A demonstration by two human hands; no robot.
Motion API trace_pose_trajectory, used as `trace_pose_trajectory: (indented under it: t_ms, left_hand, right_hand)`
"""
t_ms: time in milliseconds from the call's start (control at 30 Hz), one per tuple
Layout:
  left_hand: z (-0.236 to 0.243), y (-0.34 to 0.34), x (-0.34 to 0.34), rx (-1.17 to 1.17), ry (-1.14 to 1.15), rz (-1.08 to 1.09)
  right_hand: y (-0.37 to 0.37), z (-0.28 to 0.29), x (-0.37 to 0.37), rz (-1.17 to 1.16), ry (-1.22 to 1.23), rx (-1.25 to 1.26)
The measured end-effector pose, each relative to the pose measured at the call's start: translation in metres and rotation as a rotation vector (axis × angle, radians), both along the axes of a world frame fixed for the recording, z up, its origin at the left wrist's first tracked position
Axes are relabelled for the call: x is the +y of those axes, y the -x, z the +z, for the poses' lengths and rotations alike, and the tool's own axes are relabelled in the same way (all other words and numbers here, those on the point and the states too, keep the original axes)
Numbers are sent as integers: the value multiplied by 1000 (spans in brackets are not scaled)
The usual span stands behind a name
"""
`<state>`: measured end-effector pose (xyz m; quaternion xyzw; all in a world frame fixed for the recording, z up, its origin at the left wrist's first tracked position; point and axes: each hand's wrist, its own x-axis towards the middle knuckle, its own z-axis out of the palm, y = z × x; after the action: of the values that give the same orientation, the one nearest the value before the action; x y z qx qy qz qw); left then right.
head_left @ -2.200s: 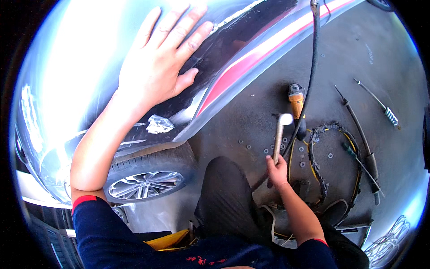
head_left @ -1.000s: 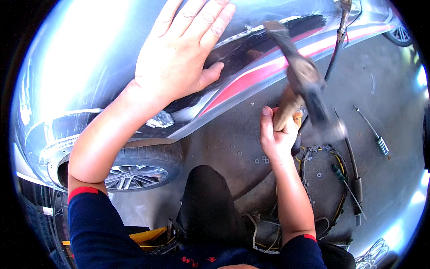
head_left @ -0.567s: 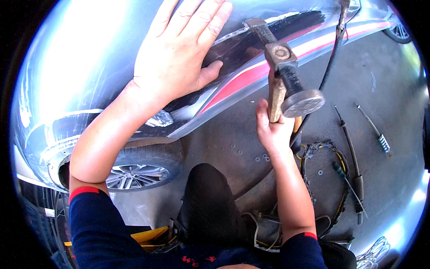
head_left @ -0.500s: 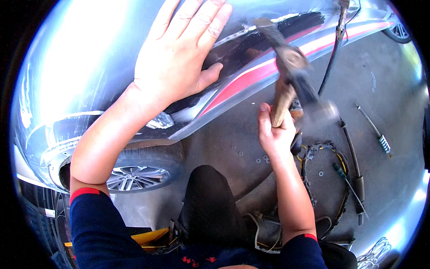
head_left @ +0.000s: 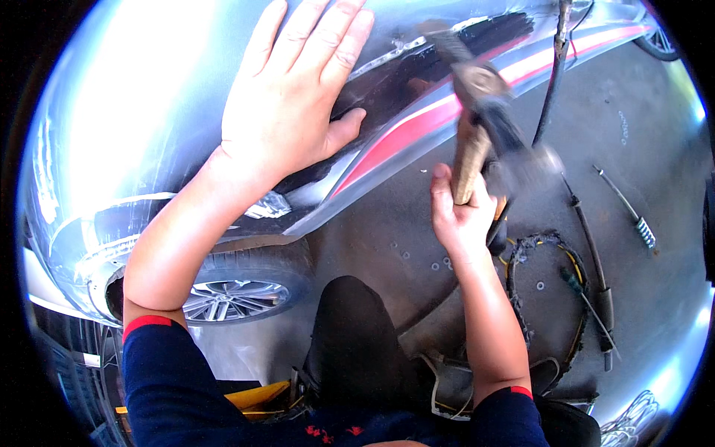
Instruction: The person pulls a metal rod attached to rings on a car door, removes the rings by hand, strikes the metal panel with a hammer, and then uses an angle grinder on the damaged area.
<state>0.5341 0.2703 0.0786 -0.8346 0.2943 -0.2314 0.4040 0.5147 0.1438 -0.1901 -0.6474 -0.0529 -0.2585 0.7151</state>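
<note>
right hand (head_left: 463,214) grasps hammer (head_left: 484,103) by its handle (head_left: 469,165); blurred head beyond that hand, long axis slanting far-left to near-right, narrow end toward car panel (head_left: 398,83). left hand (head_left: 283,112) spread flat on panel, leftward.

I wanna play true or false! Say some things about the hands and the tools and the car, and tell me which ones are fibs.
1. The right hand holds a hammer. True.
2. The left hand is a fist. False: its fingers are spread out over the car.
3. A green-handled screwdriver lies to the right of the right hand. True.
4. The hammer is blue all over. False: its handle is brown.
5. The wheel has silvery spokes. True.
</note>
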Motion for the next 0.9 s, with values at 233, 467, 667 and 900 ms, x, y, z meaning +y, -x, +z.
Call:
trace_pose_trajectory:
  t_ms: [233, 467, 667, 900]
  left_hand:
    - [-2, -1, 3, -1, 14, -4]
    - [-3, 0, 0, -13, 2, -4]
    - [-3, 0, -2, -22, -12, 1]
    - [-4, 1, -5, -9, -23, 40]
  right_hand:
    - [-10, 23, 3, -28, -65, -90]
    - [-13, 12, -1, 21, 43, 30]
    - [-17, 14, 2, 39, -3, 28]
    - [-20, 11, 1, -17, -13, -67]
